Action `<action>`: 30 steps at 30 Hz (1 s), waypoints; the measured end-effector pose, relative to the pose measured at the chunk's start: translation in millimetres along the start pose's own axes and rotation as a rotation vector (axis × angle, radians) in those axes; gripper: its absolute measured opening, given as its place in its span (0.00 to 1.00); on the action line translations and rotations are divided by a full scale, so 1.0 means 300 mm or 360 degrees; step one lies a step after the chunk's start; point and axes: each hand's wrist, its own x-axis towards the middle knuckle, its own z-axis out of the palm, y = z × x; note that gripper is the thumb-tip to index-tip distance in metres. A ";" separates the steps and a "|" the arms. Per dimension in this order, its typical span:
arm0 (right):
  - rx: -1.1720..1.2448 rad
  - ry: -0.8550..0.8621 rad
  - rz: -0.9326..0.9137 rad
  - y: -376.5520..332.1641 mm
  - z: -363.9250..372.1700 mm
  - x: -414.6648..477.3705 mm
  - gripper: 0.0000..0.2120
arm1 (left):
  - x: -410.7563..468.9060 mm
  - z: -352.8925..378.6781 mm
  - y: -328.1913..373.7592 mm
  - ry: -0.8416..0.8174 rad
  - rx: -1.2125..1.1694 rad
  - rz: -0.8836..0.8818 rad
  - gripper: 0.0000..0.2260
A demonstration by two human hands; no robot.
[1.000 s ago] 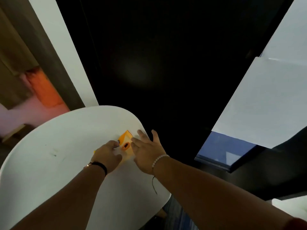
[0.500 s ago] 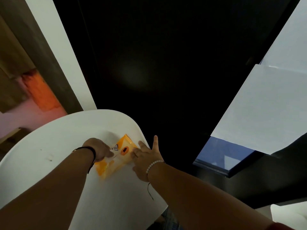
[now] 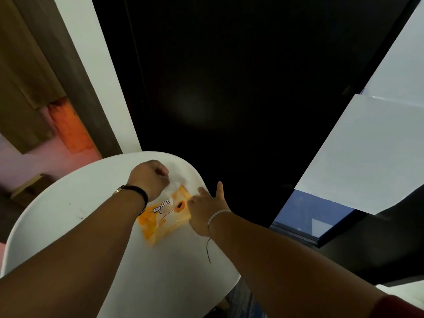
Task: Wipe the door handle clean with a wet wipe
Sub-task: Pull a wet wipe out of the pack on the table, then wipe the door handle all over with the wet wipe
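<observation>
- Pulling a wet wipe [image 3: 175, 185] out of the orange pack [image 3: 164, 215] with my left hand [image 3: 150, 177], fingers curled tight and pinching the white sheet just past the pack's far end.
- My right hand [image 3: 206, 208] is flat and spread, fingers pressing the pack's right edge to pin it down; it grips nothing.
- Pack lies flat on the white round table [image 3: 68, 216], near the table's far edge, label up.
- Wipe looks only partly out, its near end at the pack's opening; can't tell if it's free.
- Beyond the pack, a big dark panel [image 3: 229, 88], maybe the door; no handle that I can make out.
- Progress, my guess: early. Wipe being fetched; handle not yet touched. Left: free the wipe, reach the handle, wipe it.
</observation>
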 end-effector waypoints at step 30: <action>0.1108 0.0916 0.0852 0.785 -0.102 -0.724 0.12 | -0.277 0.420 0.815 -0.0707 0.0254 0.1066 0.16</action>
